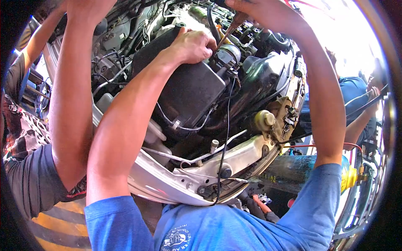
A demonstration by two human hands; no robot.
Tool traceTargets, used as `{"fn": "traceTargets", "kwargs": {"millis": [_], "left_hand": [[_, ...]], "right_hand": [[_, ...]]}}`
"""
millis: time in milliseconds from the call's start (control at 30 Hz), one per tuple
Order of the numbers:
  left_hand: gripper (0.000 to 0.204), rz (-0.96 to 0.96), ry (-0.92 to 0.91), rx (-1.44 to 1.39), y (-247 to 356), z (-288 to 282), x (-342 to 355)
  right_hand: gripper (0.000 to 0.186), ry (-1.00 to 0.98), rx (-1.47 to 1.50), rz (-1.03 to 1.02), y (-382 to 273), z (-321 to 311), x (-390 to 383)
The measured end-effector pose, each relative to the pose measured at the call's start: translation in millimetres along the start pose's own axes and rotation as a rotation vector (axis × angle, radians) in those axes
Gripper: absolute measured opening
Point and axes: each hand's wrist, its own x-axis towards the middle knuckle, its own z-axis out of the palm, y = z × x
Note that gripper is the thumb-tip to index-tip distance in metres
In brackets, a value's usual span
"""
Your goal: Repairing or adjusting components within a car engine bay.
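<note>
In a car's engine bay, my left hand [193, 47] is closed at the far right edge of a black plastic air filter box [188, 90]. Its fingertips curl down beside a metal-banded round duct [229, 53], and what they grip is hidden. Up at the top edge, my right hand [268, 13] wraps round the brown handle of a screwdriver [237, 21]. The shaft slants down and left, its tip close to my left fingers and the duct. A thin black cable [227, 125] hangs from the duct area over the front of the car.
A co-worker's bare arm [71, 92] reaches in close on my left, with another person behind. Silver front bodywork [163, 178] crosses before me. A blue-green gas cylinder [284, 172] lies below right. Another person in blue [354, 94] is at far right.
</note>
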Motion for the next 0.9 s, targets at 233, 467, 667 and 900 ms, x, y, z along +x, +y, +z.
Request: {"fn": "traceTargets", "kwargs": {"millis": [233, 467, 667, 900], "left_hand": [[0.031, -0.024, 0.011, -0.035, -3.2, 1.7, 0.7], [0.035, -0.039, -0.080, -0.009, 1.0, -2.1, 3.0], [0.037, -0.055, -0.048, -0.016, 1.9, -1.7, 1.2], [0.036, -0.033, -0.015, -0.011, 4.2, -1.8, -1.6]], "right_hand": [[0.028, 0.122, -0.062, 0.112, -11.4, 5.1, -7.1], [0.024, 0.176, -0.214, 0.087, -14.1, 8.3, -17.6], [0.022, 0.082, -0.118, -0.153, 12.4, 2.5, -1.4], [0.037, 0.115, 0.224, 0.026, 16.7, 13.2, -7.4]]}}
